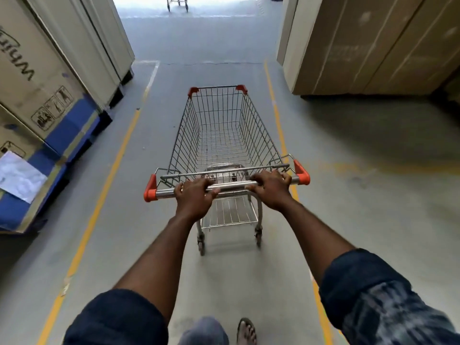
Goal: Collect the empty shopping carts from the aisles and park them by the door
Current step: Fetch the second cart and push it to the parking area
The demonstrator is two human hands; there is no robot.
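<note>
An empty silver wire shopping cart with orange corner caps point(251, 115) is seen standing in the middle of a grey concrete floor point(361, 183), its basket pointed away down the aisle. Its steel handle bar point(231, 186) is gripped by both hands: the left hand point(193, 195) is wrapped round the bar near the left orange cap, and the right hand point(271, 189) is wrapped round it near the right cap, with the fingers point(263, 175) of each curled fully over the top of the bar. The lane is marked by two painted yellow lines point(107, 175), and the cart is kept between them, nearer the right one. The left edge is walled by tall brown cardboard cartons with blue bases point(37, 78), set just outside the left line; the right edge is walled by a stack of plain brown cartons point(373, 46), set further back, so that wider open floor is left on that side. Ahead, the aisle is seen open up to a bright area where a second cart point(177, 2) is partly visible.
</note>
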